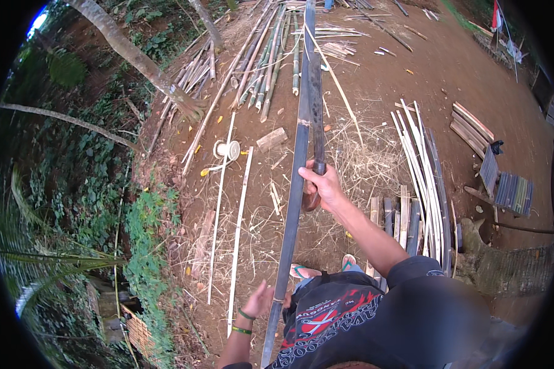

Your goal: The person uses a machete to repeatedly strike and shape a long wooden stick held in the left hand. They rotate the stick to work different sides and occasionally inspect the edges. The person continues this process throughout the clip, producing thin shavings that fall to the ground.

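Note:
A long dark split bamboo pole (293,203) runs lengthwise through the middle of the view, from the top edge to beside my body. My right hand (327,187) is closed round the wooden handle of a machete (317,117), its thumb pressed against the pole. The dark blade points away from me, alongside the pole's right side. Lower down, my left hand (260,300), with green bands at the wrist, cups the near part of the pole from below. Its thumb stands apart, and some fingers are hidden behind the pole.
Bamboo poles (271,61) lie piled at the far side. Two pale strips (240,227) and a white spool (226,150) are on the left, near a wood block (271,139). Shavings (375,160) cover the ground. Long pale slats (421,184) lie right; plants and trees (135,58) border the left.

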`<state>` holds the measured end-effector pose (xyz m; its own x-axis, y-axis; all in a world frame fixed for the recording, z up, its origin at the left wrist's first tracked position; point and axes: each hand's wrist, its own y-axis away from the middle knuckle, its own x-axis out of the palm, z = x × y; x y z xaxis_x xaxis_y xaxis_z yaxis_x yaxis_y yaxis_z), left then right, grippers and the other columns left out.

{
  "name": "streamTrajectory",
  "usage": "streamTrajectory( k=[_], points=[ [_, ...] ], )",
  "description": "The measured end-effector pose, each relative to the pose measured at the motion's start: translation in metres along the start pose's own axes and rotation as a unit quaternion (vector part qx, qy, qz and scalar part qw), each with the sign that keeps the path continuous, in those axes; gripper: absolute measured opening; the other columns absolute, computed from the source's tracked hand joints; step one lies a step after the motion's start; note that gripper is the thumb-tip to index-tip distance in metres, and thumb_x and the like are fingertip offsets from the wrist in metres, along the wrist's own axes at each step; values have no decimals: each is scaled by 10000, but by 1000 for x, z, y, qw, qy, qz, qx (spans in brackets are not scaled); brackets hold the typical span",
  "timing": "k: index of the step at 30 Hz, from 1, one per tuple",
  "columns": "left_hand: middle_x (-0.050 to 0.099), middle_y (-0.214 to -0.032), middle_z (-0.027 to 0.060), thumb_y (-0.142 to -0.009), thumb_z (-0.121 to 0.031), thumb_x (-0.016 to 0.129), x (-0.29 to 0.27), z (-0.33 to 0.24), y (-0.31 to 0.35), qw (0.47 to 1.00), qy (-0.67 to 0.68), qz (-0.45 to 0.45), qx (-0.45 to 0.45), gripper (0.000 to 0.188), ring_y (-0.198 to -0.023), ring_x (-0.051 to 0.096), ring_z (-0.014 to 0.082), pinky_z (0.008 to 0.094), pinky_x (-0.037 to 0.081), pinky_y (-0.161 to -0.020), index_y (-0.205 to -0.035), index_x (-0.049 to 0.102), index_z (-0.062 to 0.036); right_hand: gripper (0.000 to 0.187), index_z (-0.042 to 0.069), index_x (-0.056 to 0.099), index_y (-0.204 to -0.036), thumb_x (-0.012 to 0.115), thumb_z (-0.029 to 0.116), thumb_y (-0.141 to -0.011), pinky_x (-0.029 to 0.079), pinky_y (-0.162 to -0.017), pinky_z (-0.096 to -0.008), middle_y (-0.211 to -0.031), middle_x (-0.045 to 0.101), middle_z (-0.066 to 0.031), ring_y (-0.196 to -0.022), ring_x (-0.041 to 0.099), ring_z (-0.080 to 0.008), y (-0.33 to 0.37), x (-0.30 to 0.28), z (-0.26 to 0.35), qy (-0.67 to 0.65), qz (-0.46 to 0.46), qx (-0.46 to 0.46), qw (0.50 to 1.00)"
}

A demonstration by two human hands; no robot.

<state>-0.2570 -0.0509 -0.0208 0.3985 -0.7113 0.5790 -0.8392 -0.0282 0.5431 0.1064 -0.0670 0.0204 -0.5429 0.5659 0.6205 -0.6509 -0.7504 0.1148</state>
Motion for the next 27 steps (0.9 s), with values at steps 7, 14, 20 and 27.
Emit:
streamTrajectory(
  k=[7,14,20,27],
  points=[
    [585,-1264,121,-1014,-601,222,4,-135,-110,928,-205,-115,288,707,-1145,558,241,401,403,-1015,-1381,501,-66,239,9,613,-955,775,125,-824,375,-447,-212,-678,579,6,-500,501,-55,23,13,-29,41,30,-7,999],
    [458,-1385,201,-937,-697,348,49,-201,-164,945,-57,113,300,886,-1264,471,286,443,393,-1068,-1473,314,8,199,-3,609,-971,739,89,-852,376,-461,-214,-694,590,-10,-504,500,-63,46,27,-39,9,78,-4,997],
    [423,-1432,277,-1018,-473,405,60,-191,-184,964,-53,102,241,659,-1341,436,334,454,371,-1116,-1445,354,26,196,6,639,-964,738,146,-871,371,-441,-222,-633,571,13,-475,503,-64,45,2,-42,61,52,8,997],
    [504,-1356,273,-1054,-345,378,62,-168,-202,972,-41,74,219,517,-1242,542,321,419,440,-1070,-1375,421,58,172,41,679,-885,718,208,-872,403,-432,-265,-655,642,-31,-470,552,-85,58,-22,1,258,53,34,964]
  ],
)
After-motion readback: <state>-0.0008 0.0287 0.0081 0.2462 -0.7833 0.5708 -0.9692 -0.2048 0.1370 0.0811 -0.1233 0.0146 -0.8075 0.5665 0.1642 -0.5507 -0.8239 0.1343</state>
